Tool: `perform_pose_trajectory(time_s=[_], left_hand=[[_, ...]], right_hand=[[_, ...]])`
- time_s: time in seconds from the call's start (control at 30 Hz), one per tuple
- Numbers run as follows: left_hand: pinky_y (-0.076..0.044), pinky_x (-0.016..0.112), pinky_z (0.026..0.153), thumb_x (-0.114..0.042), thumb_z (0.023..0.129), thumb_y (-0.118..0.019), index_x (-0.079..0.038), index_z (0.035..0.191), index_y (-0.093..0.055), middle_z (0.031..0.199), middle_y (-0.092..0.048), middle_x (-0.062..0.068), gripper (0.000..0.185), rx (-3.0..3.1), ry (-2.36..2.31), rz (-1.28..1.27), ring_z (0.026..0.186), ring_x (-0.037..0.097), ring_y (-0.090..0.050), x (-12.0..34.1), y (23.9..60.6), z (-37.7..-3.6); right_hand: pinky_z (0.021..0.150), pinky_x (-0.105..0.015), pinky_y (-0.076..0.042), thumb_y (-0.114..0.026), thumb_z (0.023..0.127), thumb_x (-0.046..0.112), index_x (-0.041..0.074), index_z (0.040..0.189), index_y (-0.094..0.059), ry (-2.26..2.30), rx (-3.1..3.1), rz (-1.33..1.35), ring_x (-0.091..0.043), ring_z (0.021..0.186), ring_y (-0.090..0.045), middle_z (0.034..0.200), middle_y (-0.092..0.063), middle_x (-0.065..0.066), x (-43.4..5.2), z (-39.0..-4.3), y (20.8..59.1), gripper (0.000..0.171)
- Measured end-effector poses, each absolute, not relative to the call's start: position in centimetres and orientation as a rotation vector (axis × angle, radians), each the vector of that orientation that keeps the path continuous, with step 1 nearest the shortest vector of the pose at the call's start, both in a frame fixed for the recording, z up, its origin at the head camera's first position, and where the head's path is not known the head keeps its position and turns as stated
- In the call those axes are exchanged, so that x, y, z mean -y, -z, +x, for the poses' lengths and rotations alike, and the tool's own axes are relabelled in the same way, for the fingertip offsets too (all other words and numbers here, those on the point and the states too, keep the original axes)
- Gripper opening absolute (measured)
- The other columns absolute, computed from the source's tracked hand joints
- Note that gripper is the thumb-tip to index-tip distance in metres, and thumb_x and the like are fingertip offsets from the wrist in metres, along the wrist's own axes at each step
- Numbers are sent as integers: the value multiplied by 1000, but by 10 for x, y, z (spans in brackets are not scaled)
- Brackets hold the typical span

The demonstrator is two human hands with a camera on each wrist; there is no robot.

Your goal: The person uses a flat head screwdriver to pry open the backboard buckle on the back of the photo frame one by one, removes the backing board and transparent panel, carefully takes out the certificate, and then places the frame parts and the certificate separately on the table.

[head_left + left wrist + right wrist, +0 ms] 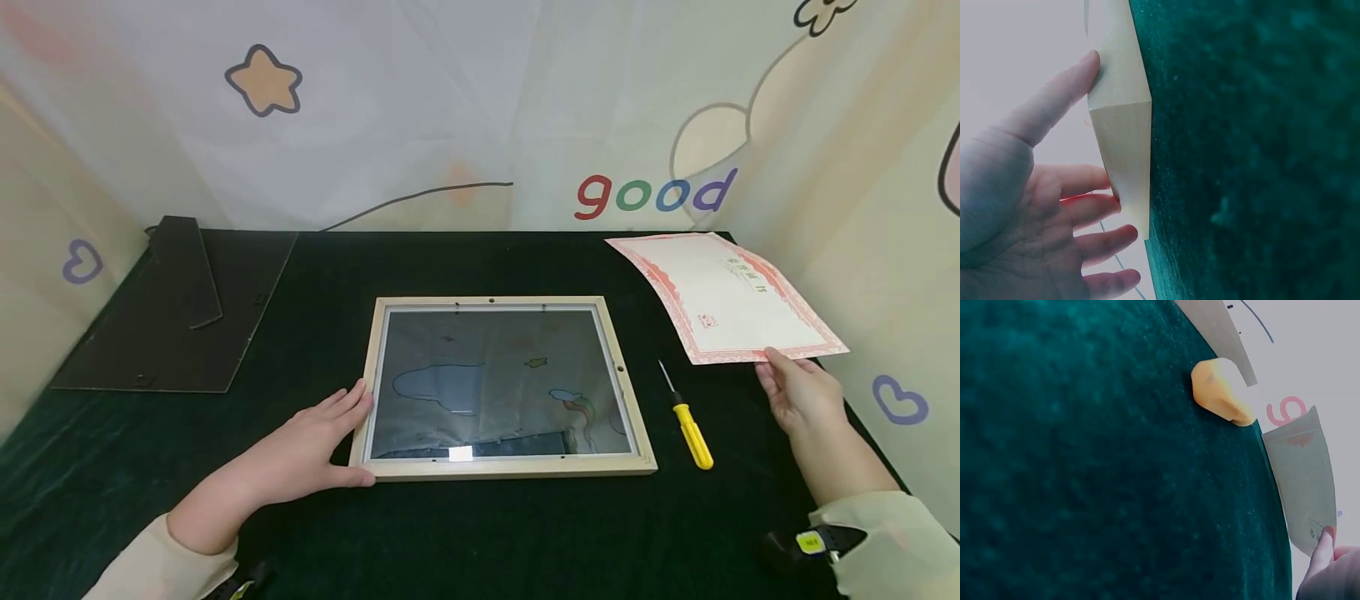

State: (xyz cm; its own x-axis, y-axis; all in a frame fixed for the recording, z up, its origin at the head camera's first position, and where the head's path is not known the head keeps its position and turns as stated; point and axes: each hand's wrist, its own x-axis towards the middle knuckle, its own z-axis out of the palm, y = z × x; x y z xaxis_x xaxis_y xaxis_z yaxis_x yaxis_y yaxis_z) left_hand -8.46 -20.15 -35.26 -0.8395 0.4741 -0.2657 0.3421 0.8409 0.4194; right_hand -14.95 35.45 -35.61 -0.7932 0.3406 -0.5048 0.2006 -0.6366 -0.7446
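Screwdriver [688, 418] lies lengthwise, tip pointing away.

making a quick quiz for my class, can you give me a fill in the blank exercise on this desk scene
1. The left hand rests on the near left corner of the wooden ____.
2. The right hand touches the near edge of the certificate, whose border is ____.
3. The screwdriver lying between the picture frame and the certificate has a ____ handle.
4. The dark backing board lies to the ____ of the frame.

Missing words: picture frame; red; yellow; left
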Motion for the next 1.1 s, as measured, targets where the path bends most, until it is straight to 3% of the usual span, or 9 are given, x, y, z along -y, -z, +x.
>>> perform_pose_trajectory(time_s=[0.23, 0.43, 0.73, 0.93, 1.1], left_hand=[[-23, 51, 93, -63, 63, -54, -14, 135, -19, 140, -11, 5, 94, -2680, -459, 624, 125, 26, -13, 199, 353, -85], [-23, 51, 93, -62, 63, -56, -15, 136, -18, 140, -10, 5, 94, -2664, -498, 612, 126, 25, -13, 200, 352, -85], [-23, 50, 93, -61, 63, -57, -14, 136, -18, 140, -9, 5, 94, -2655, -523, 611, 126, 24, -13, 202, 351, -85], [-23, 50, 93, -61, 63, -56, -15, 136, -18, 140, -9, 4, 94, -2659, -516, 614, 126, 23, -13, 202, 352, -85], [-24, 49, 93, -61, 63, -57, -15, 136, -18, 141, -8, 3, 95, -2658, -517, 617, 126, 22, -13, 201, 354, -84]], right_hand=[[60, -23, -48, -68, 67, 0, 12, 92, -51, -2547, 1282, -1054, -13, 62, -60, 68, -62, -3, -357, -153, 358, 33], [62, -24, -48, -70, 65, 2, 20, 110, -42, -2569, 1259, -1107, -12, 68, -61, 74, -61, 0, -357, -153, 358, 56], [64, -23, -48, -69, 66, 1, 21, 108, -45, -2583, 1212, -1114, -12, 71, -60, 77, -61, 0, -355, -151, 358, 53], [62, -23, -48, -68, 67, 1, 24, 127, -32, -2544, 1178, -1122, -11, 70, -59, 76, -59, 0, -353, -151, 359, 74], [62, -23, -48, -70, 65, 2, 25, 127, -30, -2501, 1187, -1155, -10, 70, -59, 76, -58, 1, -351, -150, 361, 76]])
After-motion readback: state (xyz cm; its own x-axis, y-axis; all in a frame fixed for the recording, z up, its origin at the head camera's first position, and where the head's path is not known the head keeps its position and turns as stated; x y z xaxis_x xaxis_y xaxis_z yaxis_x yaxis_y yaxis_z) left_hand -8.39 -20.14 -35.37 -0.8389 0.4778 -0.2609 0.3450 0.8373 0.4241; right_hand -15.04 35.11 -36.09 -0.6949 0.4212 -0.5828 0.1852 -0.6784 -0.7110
